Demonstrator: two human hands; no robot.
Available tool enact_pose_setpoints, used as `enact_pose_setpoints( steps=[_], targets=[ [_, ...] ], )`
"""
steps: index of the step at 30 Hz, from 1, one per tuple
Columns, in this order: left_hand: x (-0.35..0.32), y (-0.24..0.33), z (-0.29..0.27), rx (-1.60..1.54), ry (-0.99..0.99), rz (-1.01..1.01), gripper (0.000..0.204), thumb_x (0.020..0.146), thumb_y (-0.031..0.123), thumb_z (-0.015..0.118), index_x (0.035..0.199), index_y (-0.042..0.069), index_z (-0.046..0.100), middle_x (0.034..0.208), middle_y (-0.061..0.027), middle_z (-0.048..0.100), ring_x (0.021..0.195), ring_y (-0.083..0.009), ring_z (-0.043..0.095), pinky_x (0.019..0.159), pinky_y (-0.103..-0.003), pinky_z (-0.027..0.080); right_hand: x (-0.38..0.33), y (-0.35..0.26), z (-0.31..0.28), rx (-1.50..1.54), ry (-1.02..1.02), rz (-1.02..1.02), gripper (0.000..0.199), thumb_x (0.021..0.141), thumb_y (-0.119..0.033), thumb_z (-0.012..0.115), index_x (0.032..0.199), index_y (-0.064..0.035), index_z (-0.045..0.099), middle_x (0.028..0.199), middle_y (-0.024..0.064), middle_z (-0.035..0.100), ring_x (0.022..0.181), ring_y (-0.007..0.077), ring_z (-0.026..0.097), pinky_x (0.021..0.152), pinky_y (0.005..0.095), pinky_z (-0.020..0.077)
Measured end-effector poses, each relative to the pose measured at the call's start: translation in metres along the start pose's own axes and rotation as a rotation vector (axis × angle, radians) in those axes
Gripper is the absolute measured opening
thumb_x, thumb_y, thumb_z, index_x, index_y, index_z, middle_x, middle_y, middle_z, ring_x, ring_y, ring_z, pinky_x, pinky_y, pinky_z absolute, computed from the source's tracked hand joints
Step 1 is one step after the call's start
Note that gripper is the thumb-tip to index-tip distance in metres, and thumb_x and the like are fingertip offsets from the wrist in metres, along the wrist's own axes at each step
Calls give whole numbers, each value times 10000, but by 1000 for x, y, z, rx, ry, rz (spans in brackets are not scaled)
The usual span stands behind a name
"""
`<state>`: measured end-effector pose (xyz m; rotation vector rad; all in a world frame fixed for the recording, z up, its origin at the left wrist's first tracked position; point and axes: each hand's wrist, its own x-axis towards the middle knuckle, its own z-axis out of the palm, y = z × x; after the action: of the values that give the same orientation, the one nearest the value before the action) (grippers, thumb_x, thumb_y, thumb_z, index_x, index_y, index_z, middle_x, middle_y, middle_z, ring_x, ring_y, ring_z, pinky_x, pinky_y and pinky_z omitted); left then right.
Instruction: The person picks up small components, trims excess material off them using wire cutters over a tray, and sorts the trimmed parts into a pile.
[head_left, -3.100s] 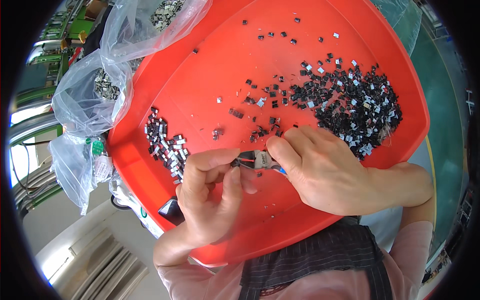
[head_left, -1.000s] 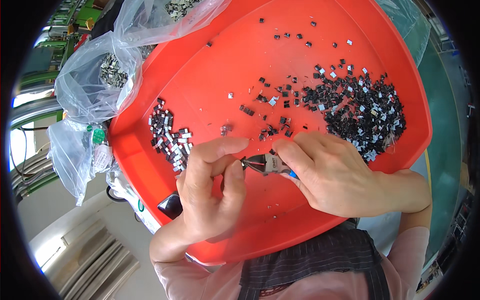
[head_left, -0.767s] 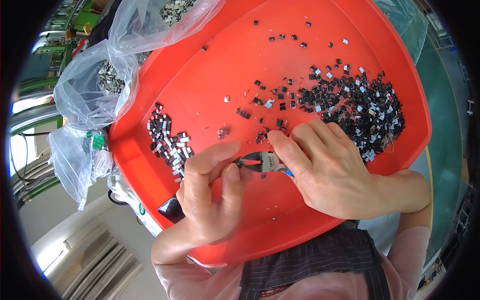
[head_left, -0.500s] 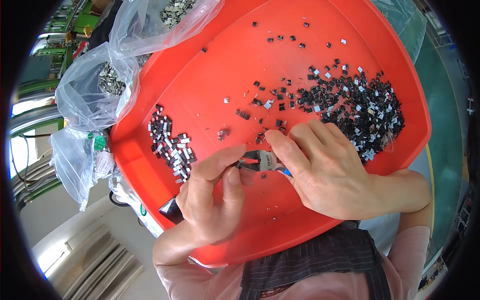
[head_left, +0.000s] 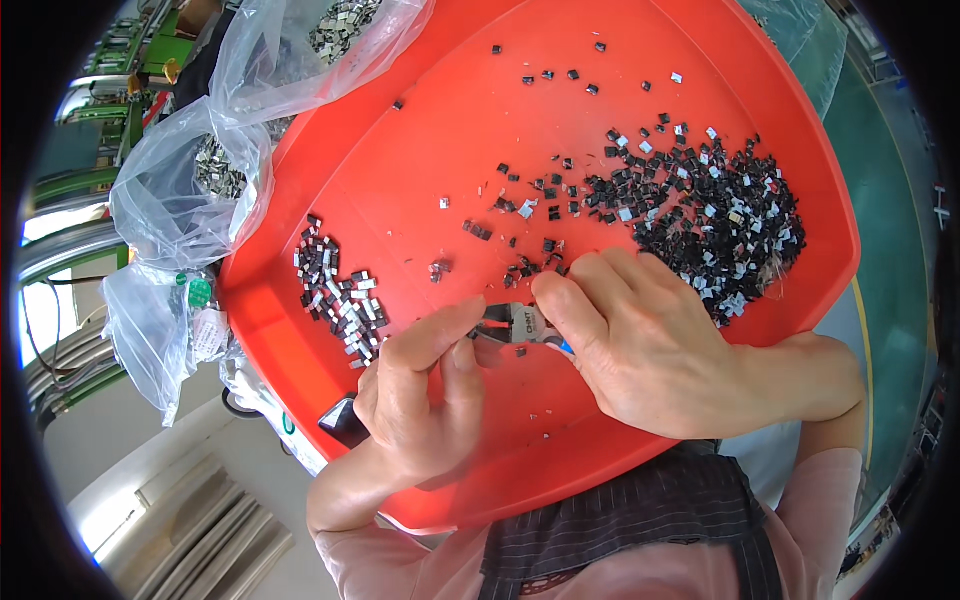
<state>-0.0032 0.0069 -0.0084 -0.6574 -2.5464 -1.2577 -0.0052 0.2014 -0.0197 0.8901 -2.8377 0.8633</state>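
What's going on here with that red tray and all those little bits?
A person is working over a big red tray with bare hands. The right hand grips a small pair of cutters, and the left hand pinches something tiny at its tip, too small to make out. A large pile of small black parts lies on the tray's right side, and a smaller pile lies on the left. Clear plastic bags holding more parts sit beside the tray's left edge.
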Motion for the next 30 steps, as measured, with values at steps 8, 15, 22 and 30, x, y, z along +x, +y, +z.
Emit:
enact_pose_setpoints(
  steps=[8, 15, 22, 30],
  targets=[
    [-1, 1, -2, -232, 4, -169, 126, 905, -78, 486, 1017, -73, 543, 782, -111, 671, 597, -140, 673, 510, -209, 511, 2, -2, -11, 419, -173, 68, 240, 848, -152, 609, 942, 29, 484, 791, 155, 555, 694, 299, 613, 553, 391, 484],
    [2, 1, -5, -194, -60, -186, 132, 909, -73, 486, 1030, -71, 539, 737, -104, 664, 599, -130, 665, 523, -209, 511, 2, -2, -4, 92, -70, 37, 288, 766, -122, 626, 994, 15, 516, 787, 109, 542, 717, 248, 567, 602, 360, 450],
    [5, 2, -2, -75, -87, -124, 138, 887, -95, 510, 1014, -69, 555, 694, -101, 655, 573, -129, 652, 515, -214, 507, 0, 0, 0, -67, -36, 25, 262, 739, -116, 620, 957, -11, 520, 759, 85, 519, 694, 216, 538, 587, 339, 406],
    [4, 3, -3, -96, -79, -114, 136, 887, -101, 504, 1009, -70, 555, 712, -97, 656, 584, -135, 663, 508, -215, 512, -1, -2, -8, 180, -166, 72, 275, 809, -107, 665, 981, 0, 479, 783, 119, 529, 689, 286, 582, 570, 387, 481]
  ],
)
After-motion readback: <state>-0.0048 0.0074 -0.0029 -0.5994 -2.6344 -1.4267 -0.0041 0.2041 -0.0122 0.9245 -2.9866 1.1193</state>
